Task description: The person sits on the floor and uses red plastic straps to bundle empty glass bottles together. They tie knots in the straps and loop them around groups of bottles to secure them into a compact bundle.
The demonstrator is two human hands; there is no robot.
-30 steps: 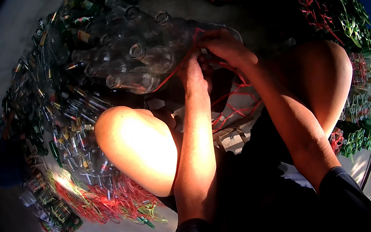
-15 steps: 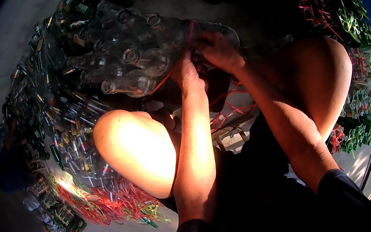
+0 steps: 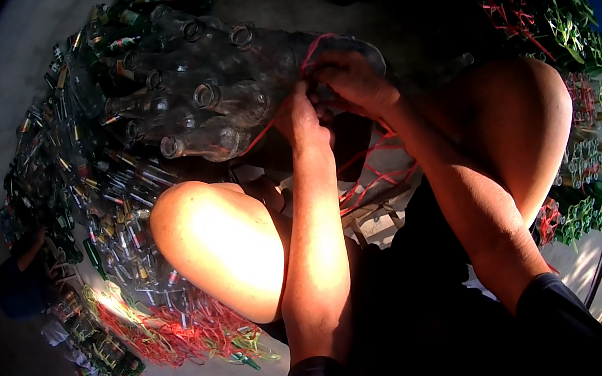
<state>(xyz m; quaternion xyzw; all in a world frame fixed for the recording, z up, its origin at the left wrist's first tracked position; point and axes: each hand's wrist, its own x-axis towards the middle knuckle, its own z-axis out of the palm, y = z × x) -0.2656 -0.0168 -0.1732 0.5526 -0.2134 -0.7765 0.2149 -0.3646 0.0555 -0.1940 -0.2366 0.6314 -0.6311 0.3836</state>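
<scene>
A bundle of several clear glass bottles (image 3: 233,101) lies on its side beyond my knees, mouths toward the left. Around it runs a thin red plastic strap (image 3: 258,141), with a loop standing up near my fingers. My left hand (image 3: 303,121) is closed on the strap at the near side of the bundle. Close against it, my right hand (image 3: 355,83) has its fingers bent and pinched at the strap by the bottles' base end. Shadow hides the exact fingertips. More red straps (image 3: 379,174) hang loosely below my hands, between my knees.
A large heap of loose bottles (image 3: 112,213) spreads along the left. Cut red and green straps (image 3: 189,328) lie in front of it. Strapped bottle bundles (image 3: 588,169) stand at the right. Another person (image 3: 19,278) is at the far left.
The bundle has shifted slightly left. The red strap's loop near my right hand has swung up and right. My hands stay close together. The person at far left has an arm reaching farther out.
</scene>
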